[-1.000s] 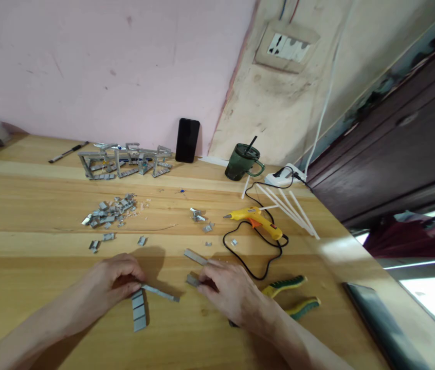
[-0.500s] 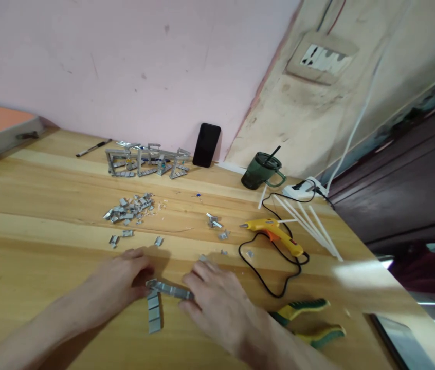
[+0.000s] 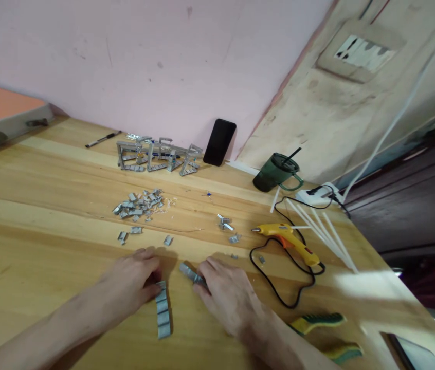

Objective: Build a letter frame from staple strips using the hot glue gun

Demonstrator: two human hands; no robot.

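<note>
My left hand (image 3: 134, 277) is closed, thumb and fingertips at the top end of a strip of joined grey metal clips (image 3: 163, 318) that lies on the table pointing towards me. My right hand (image 3: 227, 293) is closed around a second short strip of grey metal clips (image 3: 189, 272), whose far end sticks out to the left of the fingers. A gap separates the two strips. Beyond my hands is a heap of loose metal clips (image 3: 136, 205), with a single clip (image 3: 168, 240) nearer to me.
At the back, framed structures of metal strips (image 3: 150, 159) stand beside a leaning black phone (image 3: 219, 142). To the right are a green mug (image 3: 273, 172), a yellow glue gun (image 3: 285, 239) with its looping cord, white glue sticks (image 3: 323, 231) and green-yellow pliers (image 3: 318, 322).
The two strips touched at a corner before; now they are apart. My right hand has drawn its strip away to the right, and the view has shifted slightly.
</note>
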